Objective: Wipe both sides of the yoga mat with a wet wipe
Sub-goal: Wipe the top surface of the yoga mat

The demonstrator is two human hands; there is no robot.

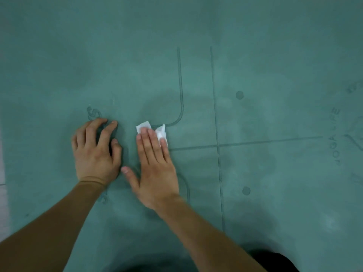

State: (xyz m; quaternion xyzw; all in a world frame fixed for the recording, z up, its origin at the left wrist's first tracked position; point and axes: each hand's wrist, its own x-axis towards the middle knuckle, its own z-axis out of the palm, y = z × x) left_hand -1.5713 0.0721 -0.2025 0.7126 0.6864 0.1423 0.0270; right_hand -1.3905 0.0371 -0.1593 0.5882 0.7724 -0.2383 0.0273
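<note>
Teal yoga mat [255, 75] fills nearly the whole frame, printed with alignment lines, dots and lettering at right edge. Pale floor strip [2, 163] shows at far left. Right hand [155, 169], centre frame, fingers straight, presses a crumpled white wet wipe [162, 132] flat onto the mat. Left hand [94, 152] just left of it, fingers bent, fingertips braced on the mat, holding nothing.

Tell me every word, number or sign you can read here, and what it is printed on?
"YOGA LIFE": this seems to be the faint wording running sideways near the right edge of the green yoga mat, at; the letters are blurred, so the reading is uncertain.
More marks at the far right edge: too blurred to read.
Small emblem above the left hand: a drawing, no legible letters.
</note>
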